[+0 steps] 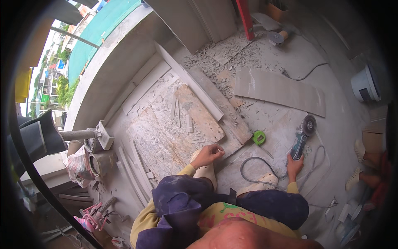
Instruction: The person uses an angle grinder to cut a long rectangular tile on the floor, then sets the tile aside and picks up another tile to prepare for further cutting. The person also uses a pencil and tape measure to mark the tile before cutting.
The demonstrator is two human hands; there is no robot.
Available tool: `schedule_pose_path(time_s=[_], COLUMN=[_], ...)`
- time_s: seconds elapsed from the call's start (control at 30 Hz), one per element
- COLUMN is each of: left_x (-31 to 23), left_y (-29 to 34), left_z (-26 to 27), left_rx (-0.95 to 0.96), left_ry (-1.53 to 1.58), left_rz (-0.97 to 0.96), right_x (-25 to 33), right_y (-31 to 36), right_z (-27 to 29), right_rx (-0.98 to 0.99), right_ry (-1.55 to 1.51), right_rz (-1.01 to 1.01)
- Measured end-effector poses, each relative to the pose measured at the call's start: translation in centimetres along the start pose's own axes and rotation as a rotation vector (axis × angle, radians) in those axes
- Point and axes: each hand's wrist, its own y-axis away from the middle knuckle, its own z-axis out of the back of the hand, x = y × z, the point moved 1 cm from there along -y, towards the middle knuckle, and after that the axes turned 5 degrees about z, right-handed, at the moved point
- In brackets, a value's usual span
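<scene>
- So the angle grinder point(301, 142) is sitting low on my right side, disc end pointing away from me, just past the near end of the long grey tile point(280, 92). I'm not seeing the disc biting into anything.
- I'm guessing I'm at the getting-set part of some tile cutting: tool in hand, cut not going. Can't tell if the disc is spinning.
- Next move, imo, is calling for a steady piece, a checked line and the power cord point(258, 159) well clear of the disc, since it's looping right between my feet.
- My right hand point(294, 164) is wrapping around the grinder's rear body, arm reaching out past my right knee.
- My left hand point(209, 155) is hanging over my left clog, fingers half curled, forearm crossing by my left knee. Can't tell whether I'm pinching anything there.
- Green tape measure point(258, 137) is lying between my hands, a bit further out, near the end of the dusty boards point(200, 113).
- Further off, a second grinder point(276, 38) is lying near broken tile chips point(224, 56).
</scene>
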Motion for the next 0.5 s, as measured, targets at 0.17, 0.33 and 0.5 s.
schedule_pose_path(time_s=[0.17, 0.33, 0.5], left_x=[-0.3, -1.3, 0.2], left_y=[-0.8, -1.8, -1.6], left_z=[-1.5, -1.3, 0.5], left_rx=[-0.045, -0.084, -0.259], left_ry=[0.057, -0.003, 0.023], left_rz=[-0.053, -0.114, -0.155], right_x=[3.2, 0.1, 1.4], right_y=[-0.3, -1.2, -1.6], right_z=[2.2, 2.7, 4.7], right_rx=[0.129, 0.140, -0.182], right_ry=[0.198, 0.129, 0.088], right_rz=[-0.053, -0.062, 0.199])
